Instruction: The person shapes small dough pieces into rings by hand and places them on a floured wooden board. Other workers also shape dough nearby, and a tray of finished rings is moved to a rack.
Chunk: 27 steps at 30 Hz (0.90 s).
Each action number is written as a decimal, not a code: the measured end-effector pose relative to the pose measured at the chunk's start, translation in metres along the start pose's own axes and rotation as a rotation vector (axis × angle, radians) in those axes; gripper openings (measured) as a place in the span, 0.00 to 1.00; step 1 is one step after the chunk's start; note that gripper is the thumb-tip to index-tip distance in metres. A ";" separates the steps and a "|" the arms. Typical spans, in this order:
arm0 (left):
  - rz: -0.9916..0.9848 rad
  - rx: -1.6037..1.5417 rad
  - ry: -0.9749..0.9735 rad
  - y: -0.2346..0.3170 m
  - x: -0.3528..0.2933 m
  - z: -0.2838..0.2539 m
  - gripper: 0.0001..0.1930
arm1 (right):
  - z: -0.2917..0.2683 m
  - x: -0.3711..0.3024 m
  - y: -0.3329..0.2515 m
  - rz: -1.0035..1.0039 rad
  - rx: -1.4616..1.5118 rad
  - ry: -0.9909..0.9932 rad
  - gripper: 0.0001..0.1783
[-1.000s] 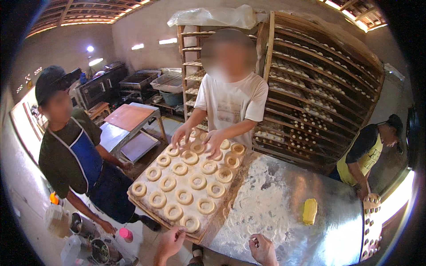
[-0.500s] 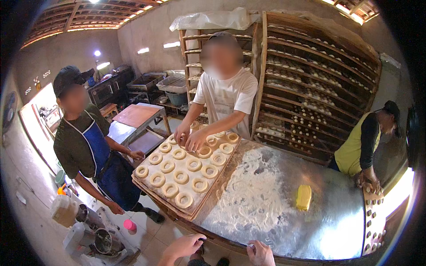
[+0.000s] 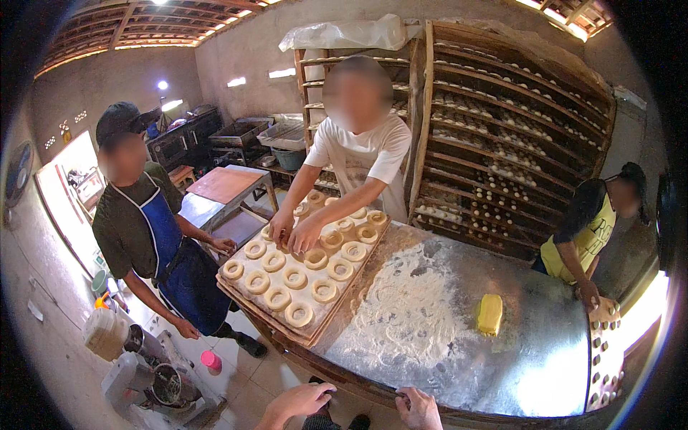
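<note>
Near the lower edge, my left hand [image 3: 304,400] hangs in front of the table's near edge, its fingers loosely curled together around nothing that shows. My right hand [image 3: 418,408] is by the metal tabletop's [image 3: 541,351] near edge, thumb and fingers slightly apart, with nothing visible in it; whether it touches the edge I cannot tell. Beyond them, white flour [image 3: 408,308] is spread over the tabletop, and a yellow block [image 3: 490,315], like butter or margarine, lies to the right. At the left, a floured tray [image 3: 287,261] carries several dough rings [image 3: 299,314].
Across the table, a person in white [image 3: 358,143] works dough on the tray. One in a blue apron [image 3: 161,229] stands left; another in yellow [image 3: 577,247] handles a board of small pieces [image 3: 603,358] at right. Racks [image 3: 494,136] fill the back wall; a mixer [image 3: 154,380] stands lower left.
The person in white has leaned forward, hands moving left and nearer over the dough rings. The person in yellow has straightened and turned. My hands have barely moved.
</note>
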<state>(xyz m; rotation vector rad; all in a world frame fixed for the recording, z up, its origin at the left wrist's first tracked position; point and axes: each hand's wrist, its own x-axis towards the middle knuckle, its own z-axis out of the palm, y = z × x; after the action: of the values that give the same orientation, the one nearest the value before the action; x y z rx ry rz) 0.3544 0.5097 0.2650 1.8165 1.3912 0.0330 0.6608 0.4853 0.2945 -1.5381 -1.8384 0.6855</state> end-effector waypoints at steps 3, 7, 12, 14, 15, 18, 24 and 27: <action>0.010 0.018 0.015 -0.004 0.000 0.004 0.20 | 0.001 -0.002 -0.001 -0.039 -0.029 0.003 0.12; -0.008 0.034 -0.010 0.001 0.000 0.003 0.20 | 0.002 -0.004 0.000 -0.039 0.021 0.021 0.11; -0.058 0.025 -0.119 0.002 -0.002 -0.002 0.21 | 0.005 -0.009 0.001 0.009 0.020 0.007 0.12; -0.095 0.036 -0.154 -0.007 -0.003 0.000 0.22 | 0.005 -0.011 0.003 -0.004 0.006 0.022 0.12; -0.117 0.046 -0.171 -0.014 -0.003 0.002 0.22 | 0.006 -0.012 0.004 -0.011 -0.001 0.030 0.13; -0.156 0.099 -0.212 -0.043 0.000 0.016 0.23 | 0.005 -0.016 0.009 0.048 -0.024 -0.006 0.13; -0.136 0.128 -0.238 -0.101 0.018 0.051 0.23 | 0.006 -0.020 0.018 0.063 -0.047 0.012 0.14; -0.153 0.088 -0.325 -0.112 0.032 0.062 0.23 | 0.006 -0.022 0.021 0.026 -0.076 0.022 0.14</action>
<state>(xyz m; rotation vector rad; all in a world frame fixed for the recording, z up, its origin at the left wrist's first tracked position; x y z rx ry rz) 0.3078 0.5045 0.1410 1.6900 1.3077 -0.3919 0.6727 0.4674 0.2721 -1.6145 -1.8501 0.6144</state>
